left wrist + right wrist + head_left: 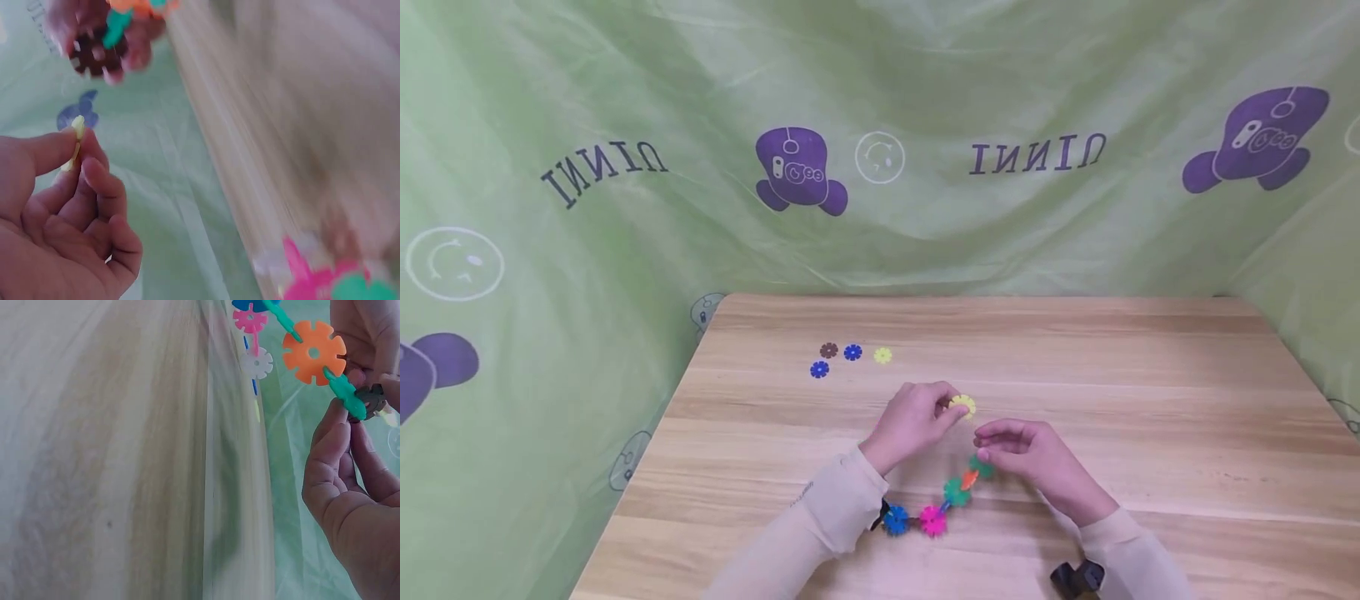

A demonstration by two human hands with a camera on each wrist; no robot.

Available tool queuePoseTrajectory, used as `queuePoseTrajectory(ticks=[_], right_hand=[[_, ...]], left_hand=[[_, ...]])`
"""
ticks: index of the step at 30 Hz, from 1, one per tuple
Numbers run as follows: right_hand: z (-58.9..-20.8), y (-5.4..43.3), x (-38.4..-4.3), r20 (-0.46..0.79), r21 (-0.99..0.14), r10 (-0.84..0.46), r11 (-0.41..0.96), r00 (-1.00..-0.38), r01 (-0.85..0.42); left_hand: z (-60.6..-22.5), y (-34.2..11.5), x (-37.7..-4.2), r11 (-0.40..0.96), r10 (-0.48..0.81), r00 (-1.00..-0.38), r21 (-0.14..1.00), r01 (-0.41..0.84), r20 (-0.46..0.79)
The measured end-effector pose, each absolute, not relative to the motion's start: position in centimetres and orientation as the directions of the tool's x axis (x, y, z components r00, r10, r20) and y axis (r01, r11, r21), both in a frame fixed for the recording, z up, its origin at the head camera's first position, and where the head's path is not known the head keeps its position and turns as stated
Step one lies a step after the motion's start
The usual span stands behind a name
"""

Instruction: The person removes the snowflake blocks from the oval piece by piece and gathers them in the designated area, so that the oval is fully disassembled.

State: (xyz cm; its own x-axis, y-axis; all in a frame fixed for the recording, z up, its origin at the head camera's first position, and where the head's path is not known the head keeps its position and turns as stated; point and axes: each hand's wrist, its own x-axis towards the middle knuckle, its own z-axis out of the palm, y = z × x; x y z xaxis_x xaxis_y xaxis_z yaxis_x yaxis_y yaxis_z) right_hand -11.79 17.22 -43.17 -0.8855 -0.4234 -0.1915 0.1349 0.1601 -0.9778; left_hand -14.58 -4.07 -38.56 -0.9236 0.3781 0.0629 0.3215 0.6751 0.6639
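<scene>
My left hand pinches a yellow notched snowflake disc between thumb and fingers; the left wrist view shows that disc edge-on. Close by on the right, my right hand grips the upper end of a chain of linked snowflake discs. A brown disc sits at this end, slotted to a green disc, then an orange disc. Further along hang another green disc, a pink disc and a blue disc. My left sleeve hides the chain's far end in the head view.
Toward the back left of the wooden table lie loose discs: a brown one, two blue ones and a yellow one. A black device is at my right sleeve. Green printed cloth hangs behind and beside the table.
</scene>
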Motion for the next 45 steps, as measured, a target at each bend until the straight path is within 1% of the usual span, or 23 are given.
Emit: queuePoseTrajectory(ticks=[3,8,13,18,22,29,40,45], right_hand=[[-43.3,17.4,-11.8,-0.193,-0.977,-0.415,0.164,-0.889,0.136],[-43.3,18.0,-11.9,-0.182,-0.979,-0.409,0.163,-0.894,0.125],[-43.1,18.6,-12.0,-0.183,-0.978,-0.384,0.168,-0.905,0.126],[-42.8,19.2,-12.2,-0.191,-0.972,-0.352,0.197,-0.916,0.127],[-42.6,19.6,-12.6,-0.2,-0.966,-0.334,0.224,-0.921,0.129],[-42.8,20.5,-13.5,-0.176,-0.97,-0.321,0.216,-0.931,0.109],[-42.8,21.6,-15.1,-0.177,-0.966,-0.283,0.231,-0.943,0.111],[-42.6,21.8,-15.6,-0.179,-0.962,-0.279,0.251,-0.944,0.108]], left_hand=[[-38.7,-5.2,-15.7,0.69,0.318,-0.947,0.677,0.257,0.036],[-39.4,-8.2,-17.8,0.712,0.18,-0.984,0.69,0.129,-0.002],[-40.4,-11.6,-19.7,0.777,0.041,-0.999,0.628,0.041,0.014],[-41.9,-14.4,-20.5,0.845,-0.07,-0.996,0.527,-0.086,-0.051],[-42.8,-15.5,-20.8,0.886,-0.097,-0.993,0.448,-0.12,-0.073],[-43.2,-16.2,-21.0,0.909,-0.135,-0.988,0.388,-0.152,-0.073],[-43.0,-16.4,-21.2,0.918,-0.13,-0.989,0.369,-0.146,-0.068],[-42.8,-15.9,-21.2,0.91,-0.111,-0.994,0.401,-0.106,-0.011]])
